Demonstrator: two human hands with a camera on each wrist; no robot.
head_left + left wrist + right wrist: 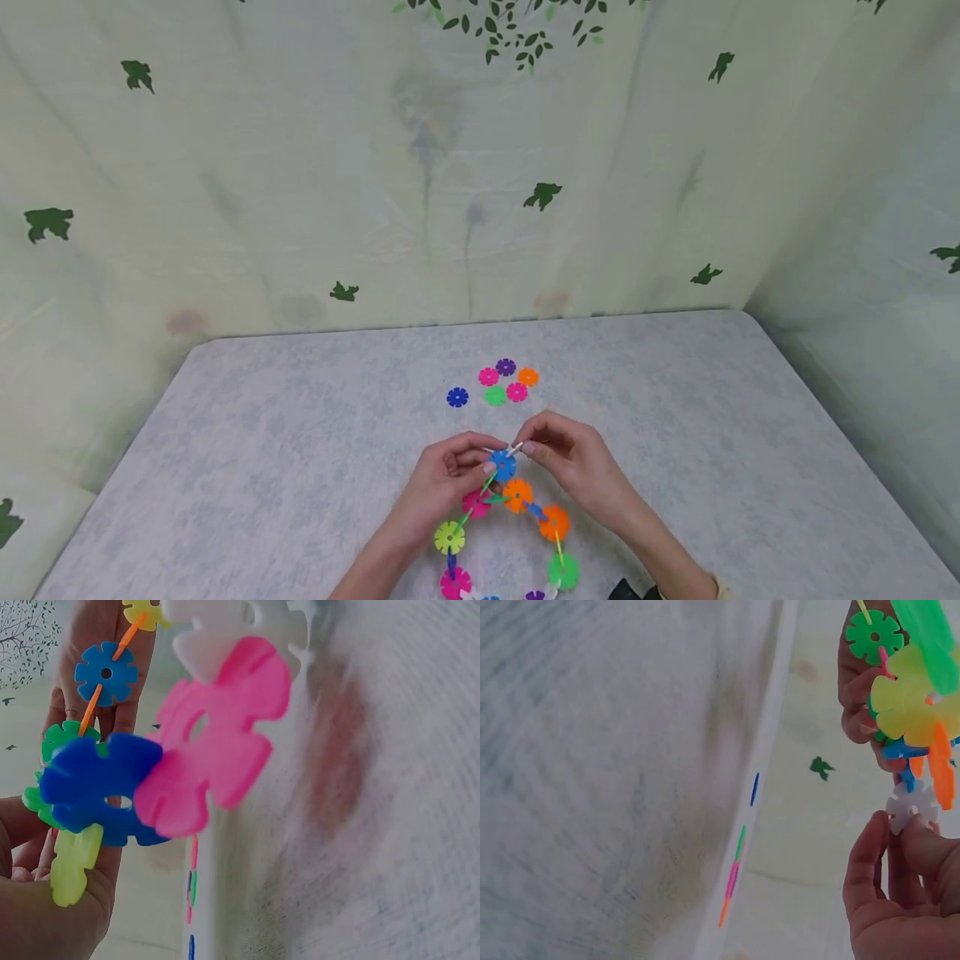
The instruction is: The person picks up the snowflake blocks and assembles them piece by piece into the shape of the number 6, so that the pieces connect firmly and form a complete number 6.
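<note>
A ring of notched plastic building discs, with an orange disc point(517, 495) and a yellow-green disc point(450, 537) among them, hangs below the hands in the head view. My left hand point(448, 477) grips a blue disc point(503, 465) at the top of this ring between thumb and fingers. From the right, my right hand point(576, 462) pinches a white disc point(913, 808) by its edge. That white disc meets the blue one at its upper right edge. Pink, blue and white discs of the ring fill much of the left wrist view, partly covering the left hand's fingers.
Beyond the hands, a loose dark blue disc point(457, 397) lies on the grey table point(300, 433). Next to it is a cluster of loose discs: purple point(506, 367), orange point(528, 377), green point(495, 396) and pink point(488, 377). A leaf-patterned curtain point(315, 167) hangs behind the table.
</note>
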